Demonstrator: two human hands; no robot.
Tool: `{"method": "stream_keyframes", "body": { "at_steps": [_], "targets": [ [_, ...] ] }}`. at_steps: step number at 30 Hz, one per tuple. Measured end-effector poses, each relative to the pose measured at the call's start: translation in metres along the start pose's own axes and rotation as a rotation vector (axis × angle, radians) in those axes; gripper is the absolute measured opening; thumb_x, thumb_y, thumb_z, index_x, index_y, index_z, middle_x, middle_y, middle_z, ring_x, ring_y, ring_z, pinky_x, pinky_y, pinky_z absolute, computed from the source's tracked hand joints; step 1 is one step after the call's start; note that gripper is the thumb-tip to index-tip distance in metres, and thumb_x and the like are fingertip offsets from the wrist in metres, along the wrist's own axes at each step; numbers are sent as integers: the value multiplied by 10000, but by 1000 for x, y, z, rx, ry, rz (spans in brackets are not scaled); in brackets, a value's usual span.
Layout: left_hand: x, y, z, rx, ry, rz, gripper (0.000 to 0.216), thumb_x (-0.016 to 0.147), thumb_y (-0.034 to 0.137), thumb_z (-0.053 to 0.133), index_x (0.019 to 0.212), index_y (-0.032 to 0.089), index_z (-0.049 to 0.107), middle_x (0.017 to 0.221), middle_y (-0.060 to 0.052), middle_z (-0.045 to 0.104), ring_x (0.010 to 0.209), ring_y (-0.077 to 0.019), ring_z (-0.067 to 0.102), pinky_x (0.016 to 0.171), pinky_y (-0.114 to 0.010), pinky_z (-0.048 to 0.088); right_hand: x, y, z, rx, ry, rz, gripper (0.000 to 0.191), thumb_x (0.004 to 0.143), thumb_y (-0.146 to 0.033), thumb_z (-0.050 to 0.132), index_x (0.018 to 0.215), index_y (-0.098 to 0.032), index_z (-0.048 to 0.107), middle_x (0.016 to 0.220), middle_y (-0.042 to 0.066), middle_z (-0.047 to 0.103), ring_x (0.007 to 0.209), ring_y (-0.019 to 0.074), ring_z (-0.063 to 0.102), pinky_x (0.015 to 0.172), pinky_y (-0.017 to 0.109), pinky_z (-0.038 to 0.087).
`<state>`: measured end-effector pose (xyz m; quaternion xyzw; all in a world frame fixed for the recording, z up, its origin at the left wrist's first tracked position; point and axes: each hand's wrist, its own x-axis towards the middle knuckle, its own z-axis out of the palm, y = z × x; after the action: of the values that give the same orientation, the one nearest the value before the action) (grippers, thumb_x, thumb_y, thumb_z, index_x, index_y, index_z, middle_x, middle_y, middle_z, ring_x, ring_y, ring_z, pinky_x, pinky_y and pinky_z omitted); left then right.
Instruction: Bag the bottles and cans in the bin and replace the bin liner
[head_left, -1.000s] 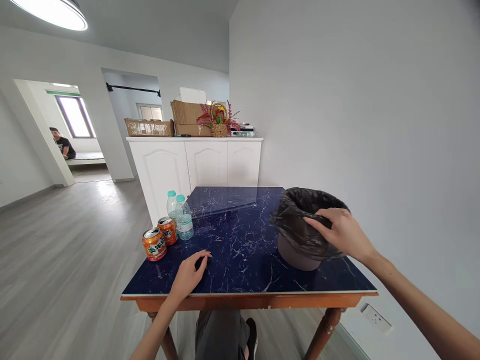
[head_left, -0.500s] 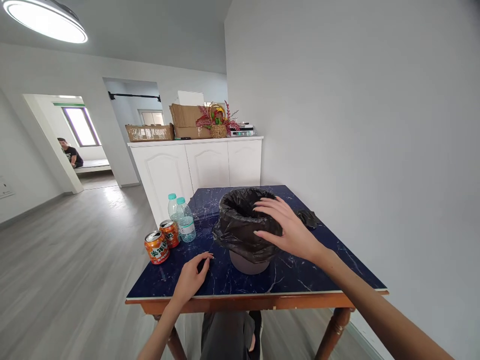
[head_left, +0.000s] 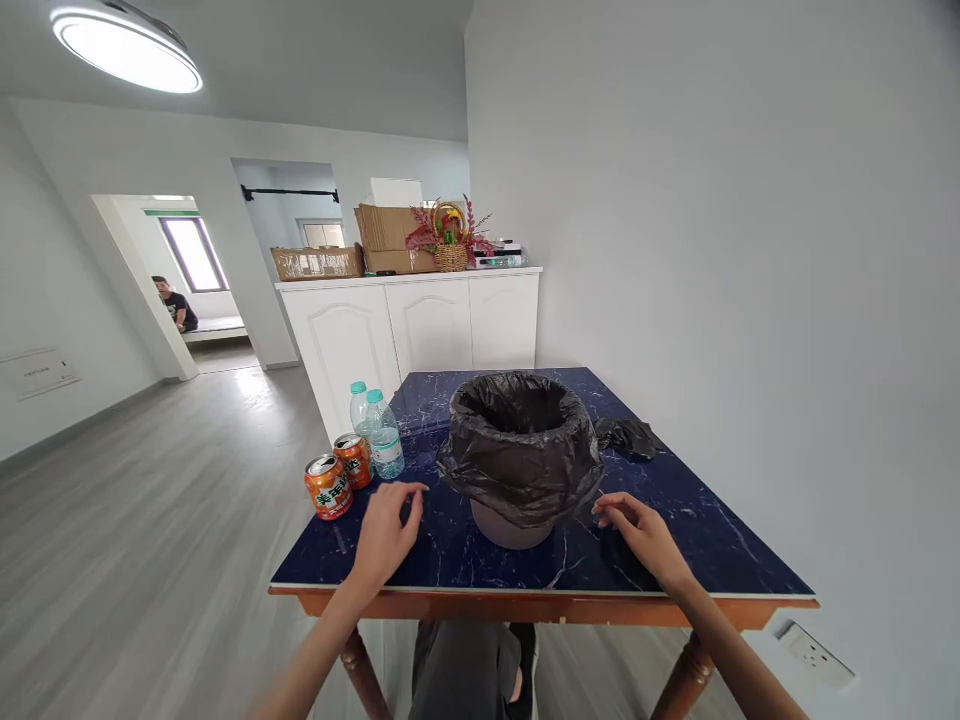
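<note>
A small bin lined with a black bag (head_left: 520, 455) stands in the middle of a dark blue marbled table (head_left: 697, 535). My right hand (head_left: 643, 535) rests on the table just right of the bin, fingers loosely curled, holding nothing. My left hand (head_left: 387, 528) hovers just above the table to the left of the bin, fingers apart and empty. Two orange cans (head_left: 328, 486) and two small water bottles (head_left: 384, 437) stand at the table's left edge, a little beyond my left hand. A crumpled black bag (head_left: 628, 437) lies behind the bin to the right.
The table stands against a white wall on the right, with a wall socket (head_left: 815, 651) below it. A white cabinet (head_left: 420, 325) behind the table carries cardboard boxes and a flower basket (head_left: 450, 238). A person (head_left: 174, 305) sits in a far room on the left.
My right hand slid the bin from the table's right side to the middle, let go of its rim and dropped to the table beside it. My left hand lifted slightly.
</note>
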<state>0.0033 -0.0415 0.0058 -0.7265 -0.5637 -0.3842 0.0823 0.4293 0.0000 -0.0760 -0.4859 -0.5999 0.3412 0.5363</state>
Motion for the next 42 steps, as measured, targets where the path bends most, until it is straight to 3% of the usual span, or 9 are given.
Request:
{"method": "stream_keyframes", "body": {
  "at_steps": [3,7,9,12,16,19,23,33,42],
  "targets": [
    [38,4,-23,115,144,-24,245,1054,387,480,1104,269,690,998,-105,720,1020,-340,661,964,-523,510,-3,1,0,-26,-25,-2,335,880,-553,651,919,-233,743,896,47,781,779,218,728,792,337,560],
    [99,1,-46,318,276,19,364,1042,404,499,1263,162,655,1259,-200,665,1221,-394,562,1043,-548,443,-3,2,-2,-49,-22,-3,325,891,-541,630,920,-236,737,875,41,771,776,213,720,781,327,544],
    [123,-5,-50,414,277,49,391,1039,378,492,1318,146,638,1358,-215,641,1312,-414,511,1070,-563,414,-3,2,-1,-54,-21,-7,319,885,-537,631,919,-237,733,876,40,771,768,212,720,777,325,546],
    [143,-18,-47,467,204,54,384,1032,343,484,1327,150,634,1332,-217,679,1406,-438,455,1112,-601,364,-3,0,0,-53,-12,-9,322,890,-542,612,921,-241,722,887,43,780,762,213,726,776,329,560],
    [142,-30,-38,347,146,45,364,1026,353,477,1290,160,635,1345,-217,681,1468,-446,424,1157,-630,328,-3,-2,1,-48,-10,-8,355,899,-578,598,922,-243,713,894,52,792,764,229,743,783,351,577],
    [135,-30,-37,230,111,55,363,1030,347,451,1315,189,611,1421,-179,640,1348,-386,570,1107,-550,439,-3,-4,2,-43,-4,-7,369,893,-597,602,911,-245,711,871,51,786,755,233,743,775,354,577],
    [133,-27,-40,164,84,49,369,1046,375,417,1321,213,602,1367,-140,669,1158,-313,687,979,-461,557,-4,-6,1,-36,-1,-9,368,890,-596,605,909,-245,711,872,51,782,754,231,741,772,348,569],
    [139,-24,-53,76,-34,32,542,1017,626,435,1310,207,618,1212,-138,775,1023,-326,771,894,-485,619,-4,-8,0,-15,-4,-13,327,904,-546,598,924,-238,707,906,52,786,767,226,745,777,344,555],
    [137,-9,-65,63,-121,48,660,976,743,439,1304,229,689,1253,-129,775,972,-317,790,875,-467,644,-3,-10,0,10,19,-11,319,891,-546,602,900,-246,708,879,45,788,748,222,746,756,336,571]
  ]
}}
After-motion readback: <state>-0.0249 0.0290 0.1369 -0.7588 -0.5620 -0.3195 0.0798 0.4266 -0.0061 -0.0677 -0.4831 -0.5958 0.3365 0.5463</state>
